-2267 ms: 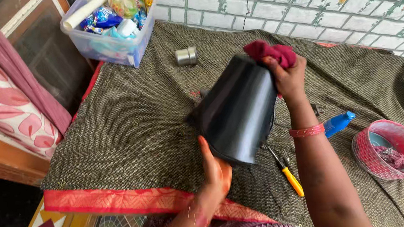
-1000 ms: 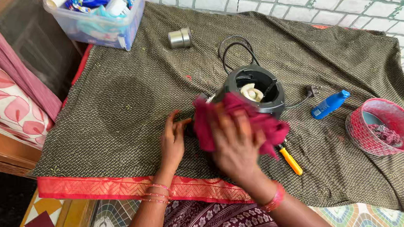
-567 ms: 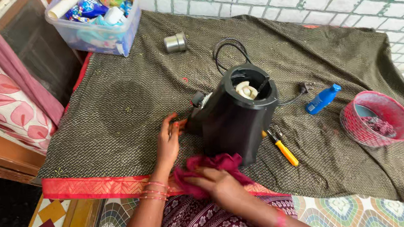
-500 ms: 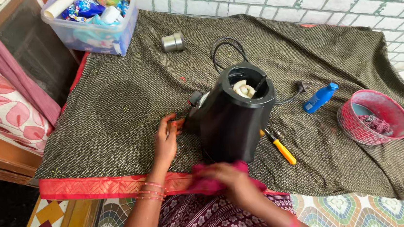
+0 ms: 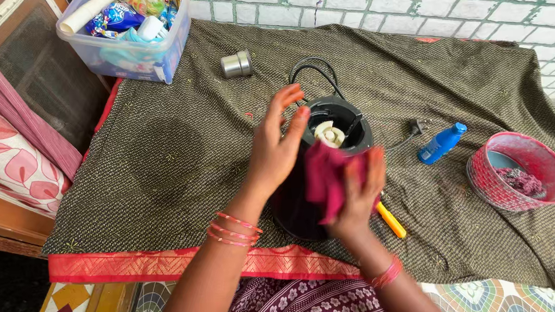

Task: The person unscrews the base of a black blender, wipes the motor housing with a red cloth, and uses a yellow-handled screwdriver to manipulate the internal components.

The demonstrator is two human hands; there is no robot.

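Right hand [image 5: 354,193] is pinching a maroon cloth [image 5: 325,175] against the black mixer base [image 5: 322,172]. Left hand [image 5: 275,146], fingers spread, is steadying its side. Wiping looks underway, unfinished.

Both hands [image 5: 315,166] press a maroon cloth [image 5: 325,175] against a black mixer base [image 5: 309,207].

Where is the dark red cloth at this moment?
In the head view, the dark red cloth is near centre, gripped in the right hand against the black mixer base, with the left hand beside it.
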